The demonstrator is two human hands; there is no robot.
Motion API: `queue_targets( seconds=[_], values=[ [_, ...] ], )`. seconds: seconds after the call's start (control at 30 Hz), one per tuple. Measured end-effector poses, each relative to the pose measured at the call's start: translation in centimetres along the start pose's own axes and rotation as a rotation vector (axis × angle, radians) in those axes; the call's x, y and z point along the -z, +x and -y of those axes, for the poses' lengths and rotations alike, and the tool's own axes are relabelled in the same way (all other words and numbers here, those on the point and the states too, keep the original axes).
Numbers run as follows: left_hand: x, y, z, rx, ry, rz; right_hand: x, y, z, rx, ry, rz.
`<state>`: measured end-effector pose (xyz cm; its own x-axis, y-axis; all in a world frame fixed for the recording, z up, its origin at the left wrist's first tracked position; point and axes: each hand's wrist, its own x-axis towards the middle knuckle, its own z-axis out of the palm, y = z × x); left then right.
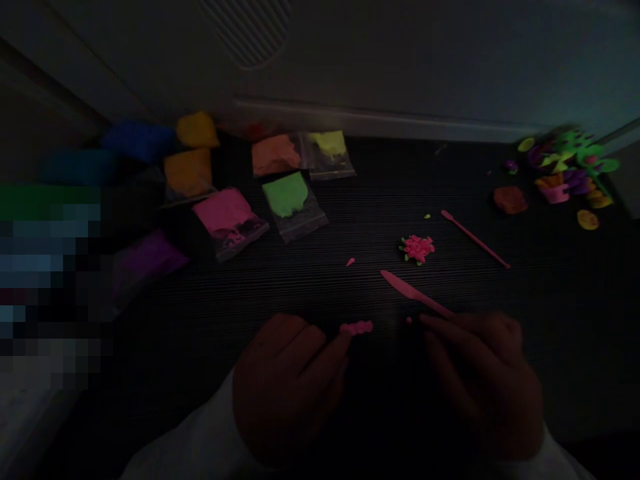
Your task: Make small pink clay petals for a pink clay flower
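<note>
My left hand (293, 387) is closed, with its thumb and index finger at the left end of a short, bumpy strip of pink clay (359, 327). My right hand (487, 377) is low over the table, index finger and thumb apart. A tiny pink clay ball (409, 321) lies just left of that index fingertip. Behind the right fingers is a pink plastic knife (407, 288), its handle end hidden by the hand. Farther back sits a cluster of small pink clay flowers with green leaves (418, 249). A small pink teardrop of clay (351, 262) lies to its left.
Bags of pink (225, 213), green (287, 197), orange (275, 155) and yellow clay (327, 143) lie at the back left. A thin pink modelling tool (475, 239) rests right of the flowers. Beyond are a reddish-brown lump (510, 199) and colourful clay pieces (575, 167). The scene is dark.
</note>
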<state>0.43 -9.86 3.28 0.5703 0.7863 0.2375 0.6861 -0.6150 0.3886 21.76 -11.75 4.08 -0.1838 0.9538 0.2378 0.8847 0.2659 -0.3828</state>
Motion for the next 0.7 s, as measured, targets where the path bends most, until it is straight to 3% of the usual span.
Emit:
queue_targets(
  seconds=[0.13,0.7],
  values=[
    [0.0,-0.1,0.1,-0.005,-0.018,-0.004,0.3,0.0,-1.1,-0.018,-0.064,0.011],
    [0.2,0.2,-0.7,0.041,0.037,-0.007,0.3,0.6,0.2,-0.001,-0.024,0.072]
  ],
)
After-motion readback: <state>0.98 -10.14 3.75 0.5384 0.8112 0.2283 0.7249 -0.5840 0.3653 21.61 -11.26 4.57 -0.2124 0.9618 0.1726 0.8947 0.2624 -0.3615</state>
